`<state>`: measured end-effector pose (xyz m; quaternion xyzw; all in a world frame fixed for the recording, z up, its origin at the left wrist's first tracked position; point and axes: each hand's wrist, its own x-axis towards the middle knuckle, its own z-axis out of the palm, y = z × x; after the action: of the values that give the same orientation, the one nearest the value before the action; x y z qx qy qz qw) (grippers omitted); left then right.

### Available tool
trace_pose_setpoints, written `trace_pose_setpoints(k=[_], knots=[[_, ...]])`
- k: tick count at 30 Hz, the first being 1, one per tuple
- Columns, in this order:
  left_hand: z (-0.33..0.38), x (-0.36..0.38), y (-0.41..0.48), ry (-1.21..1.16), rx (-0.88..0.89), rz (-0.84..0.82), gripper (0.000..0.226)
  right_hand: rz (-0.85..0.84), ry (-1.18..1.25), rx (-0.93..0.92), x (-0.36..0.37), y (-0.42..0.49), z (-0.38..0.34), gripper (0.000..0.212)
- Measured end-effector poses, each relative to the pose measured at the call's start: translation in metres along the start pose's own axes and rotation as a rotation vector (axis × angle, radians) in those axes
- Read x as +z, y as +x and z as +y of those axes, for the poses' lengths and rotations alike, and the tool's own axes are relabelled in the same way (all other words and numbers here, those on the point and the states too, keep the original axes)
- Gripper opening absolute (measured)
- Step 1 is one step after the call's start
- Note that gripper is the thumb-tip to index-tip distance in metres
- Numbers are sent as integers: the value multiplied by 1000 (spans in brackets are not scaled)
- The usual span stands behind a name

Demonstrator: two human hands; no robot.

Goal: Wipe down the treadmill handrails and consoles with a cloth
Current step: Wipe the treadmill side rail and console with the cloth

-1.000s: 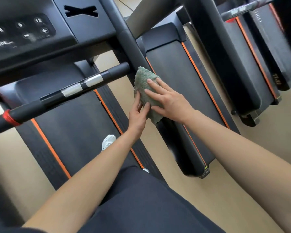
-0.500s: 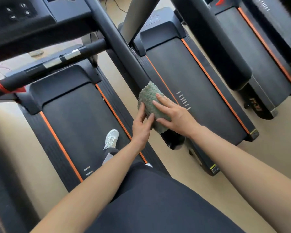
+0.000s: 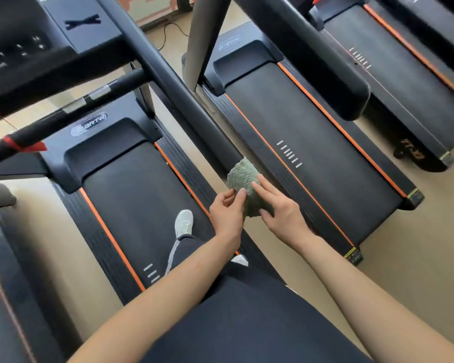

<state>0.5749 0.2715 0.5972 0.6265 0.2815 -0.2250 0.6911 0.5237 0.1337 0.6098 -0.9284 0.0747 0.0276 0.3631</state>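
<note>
Fingers (image 3: pixel 260 188) of the right hand (image 3: pixel 282 214) are lying part-straight over the green textured cloth (image 3: pixel 241 176), with the thumb curling under its lower edge, so the hand is gripping it. Left hand (image 3: pixel 227 213): fingers curling, index tip and thumb pinching the cloth's near side. Cloth is sitting bunched over the lower end of the black tubular handrail (image 3: pixel 173 85), which is running diagonally up toward the dark button console (image 3: pixel 24 48) at upper left. White shoe (image 3: pixel 184 222) is standing on the black treadmill belt (image 3: pixel 131 195) edged with orange stripes. Neighbouring treadmill (image 3: pixel 312 142) is lying just right of the hands, with beige floor (image 3: pixel 417 244) showing beyond it.
</note>
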Motion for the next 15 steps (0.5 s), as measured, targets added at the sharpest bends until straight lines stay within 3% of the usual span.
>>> trace_pose_setpoints(k=[3, 6, 11, 15], knots=[[2, -1, -3, 59, -41, -13, 19, 140, 52, 31, 6, -15, 1, 64], [8, -10, -9, 79, -119, -133, 16, 231, 75, 109, 11, -28, -1, 43], [26, -52, -1, 147, -300, -347, 13, -3, 83, 319, 0, -32, -30, 25], [52, -94, 26, -29, -380, -369, 10, 121, 117, 241, -5, -4, -64, 21]])
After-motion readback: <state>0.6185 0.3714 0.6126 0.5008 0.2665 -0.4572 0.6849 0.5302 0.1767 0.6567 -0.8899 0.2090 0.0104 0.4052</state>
